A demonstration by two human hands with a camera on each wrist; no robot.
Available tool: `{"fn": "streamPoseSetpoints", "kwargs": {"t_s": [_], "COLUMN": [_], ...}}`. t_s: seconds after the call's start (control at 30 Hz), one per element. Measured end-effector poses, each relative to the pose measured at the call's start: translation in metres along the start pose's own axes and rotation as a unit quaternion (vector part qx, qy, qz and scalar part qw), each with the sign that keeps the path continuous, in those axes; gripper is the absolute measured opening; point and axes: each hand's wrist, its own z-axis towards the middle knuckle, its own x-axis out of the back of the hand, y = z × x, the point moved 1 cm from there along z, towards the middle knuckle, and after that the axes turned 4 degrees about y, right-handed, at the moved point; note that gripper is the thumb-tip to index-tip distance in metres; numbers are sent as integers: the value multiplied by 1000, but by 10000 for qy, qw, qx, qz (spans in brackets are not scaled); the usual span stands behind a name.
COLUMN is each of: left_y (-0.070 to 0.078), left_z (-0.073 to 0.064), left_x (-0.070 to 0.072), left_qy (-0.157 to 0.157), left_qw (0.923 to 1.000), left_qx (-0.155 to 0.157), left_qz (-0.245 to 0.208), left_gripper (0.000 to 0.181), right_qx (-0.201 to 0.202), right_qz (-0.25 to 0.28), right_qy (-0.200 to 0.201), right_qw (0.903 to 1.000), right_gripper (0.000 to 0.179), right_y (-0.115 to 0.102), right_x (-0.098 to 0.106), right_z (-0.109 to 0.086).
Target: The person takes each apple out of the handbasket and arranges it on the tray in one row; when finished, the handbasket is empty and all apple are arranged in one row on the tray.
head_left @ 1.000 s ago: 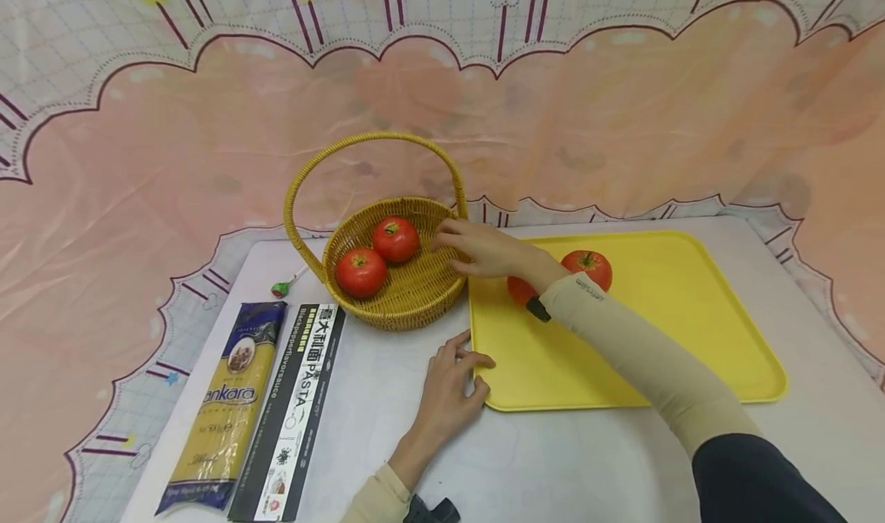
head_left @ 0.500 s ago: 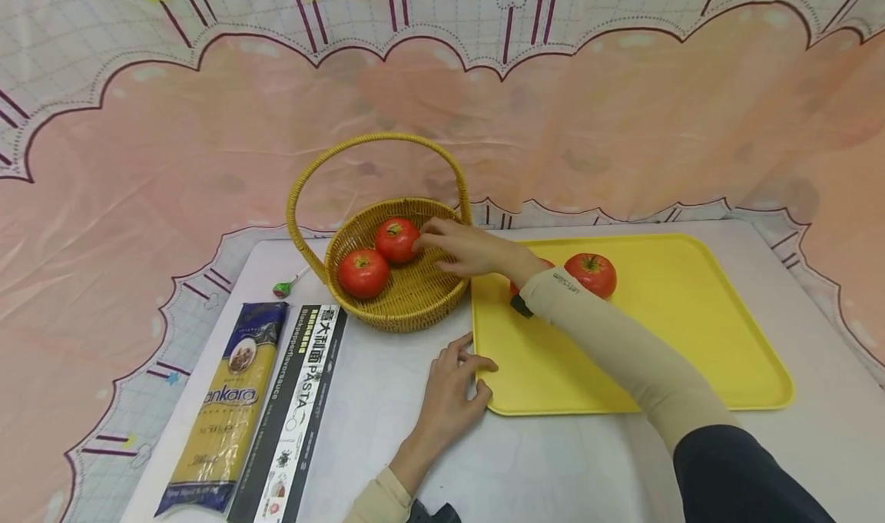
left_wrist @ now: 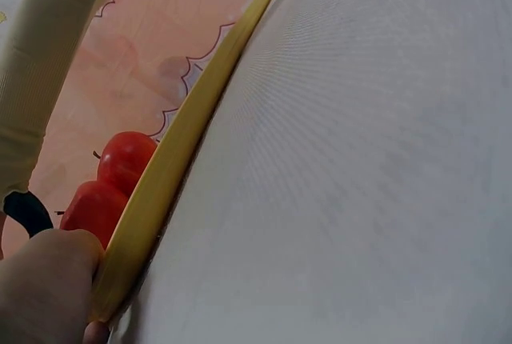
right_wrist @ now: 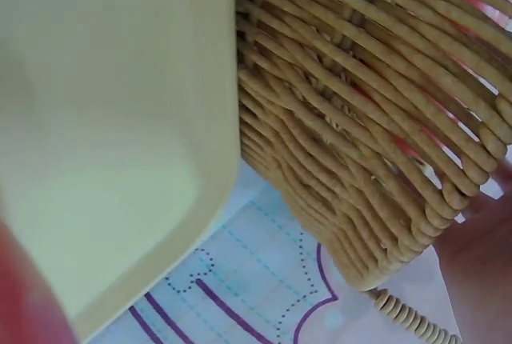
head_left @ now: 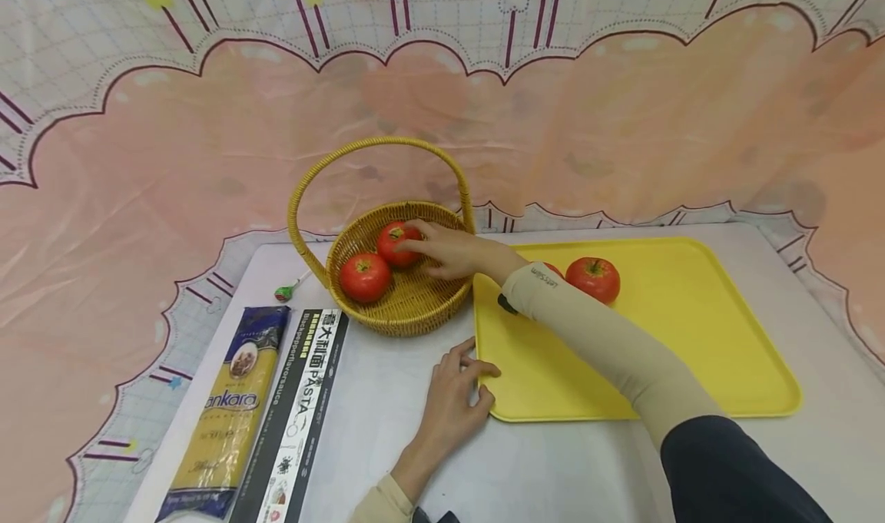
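Note:
My right hand (head_left: 449, 250) reaches over the rim of a woven basket (head_left: 415, 319), its fingers spread at the upper right of the rear tomato (head_left: 390, 239). A second tomato (head_left: 365, 277) lies in front of it, uncovered. In the right wrist view, the basket's wicker side (right_wrist: 344, 104) hides most of the hand. My left hand (head_left: 452, 404) grips the left edge of a yellow tray (head_left: 664, 354), with a finger under the rim in the left wrist view. On the tray are two tomatoes: one (head_left: 593, 279) in plain sight, the other (head_left: 553, 269) mostly behind the right sleeve.
Left of the basket lie a yellow and blue pasta packet (head_left: 228, 415) and a long black and white pasta box (head_left: 293, 423). A small lollipop (head_left: 284, 292) is near the basket's left side. The tall basket handle (head_left: 380, 140) arches over it. A patterned cloth (head_left: 622, 124) hangs behind.
My right hand has moved left, deeper into the basket, from the right rim to the rear tomato. The left hand stays at the tray's edge.

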Motion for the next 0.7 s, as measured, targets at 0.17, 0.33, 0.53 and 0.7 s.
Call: {"fn": "streamPoseSetpoints", "kwargs": {"t_s": [0.17, 0.33, 0.53, 0.7], "left_y": [-1, -2, -2, -1], "left_z": [0, -1, -2, -2], "left_x": [0, 1, 2, 2], "left_qy": [9, -52, -63, -109], "left_qw": [10000, 10000, 10000, 9999], "left_qx": [4, 56, 47, 42], "left_qz": [-10, -15, -3, 3], "left_gripper": [25, 26, 27, 26], "right_qx": [-36, -68, -99, -198], "right_qz": [-30, -8, -190, -224], "right_qy": [-80, -190, -397, -620], "right_qw": [10000, 9998, 9990, 9976], "right_gripper": [60, 63, 69, 70], "right_y": [0, -1, 0, 0], "right_x": [3, -1, -7, -7], "right_z": [9, 21, 36, 46]}}
